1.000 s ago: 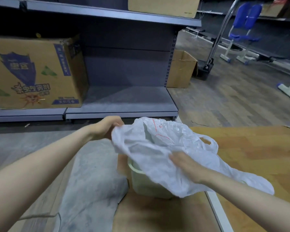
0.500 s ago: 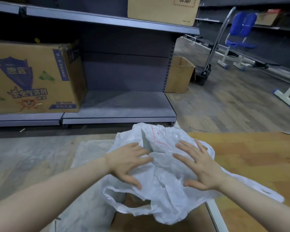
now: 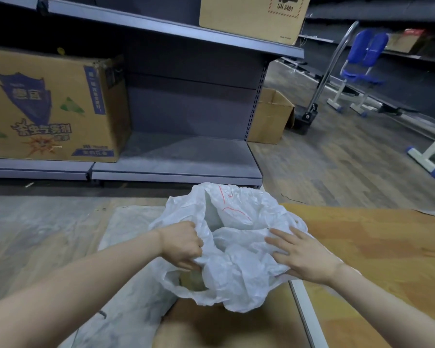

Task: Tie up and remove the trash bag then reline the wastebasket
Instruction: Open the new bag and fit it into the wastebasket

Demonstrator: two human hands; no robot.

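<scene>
Since half a second ago the left hand (image 3: 183,244), then laid flat with fingers spread, has been curled round a fold of the white bag (image 3: 236,259) at its left edge, while the right hand (image 3: 304,257) is kept flat, fingers spread, pressed on the bag's right side. The bag is draped over the wastebasket (image 3: 194,282), only a sliver of which is seen through a handle loop. Relining is judged under way, the mouth not yet opened over the rim

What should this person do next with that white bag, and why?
Probably spread the bag's mouth wider and push it down. The left hand grips the white plastic bag's edge, the right hand rests flat on it, and the bag sits bunched over the wastebasket.
</scene>
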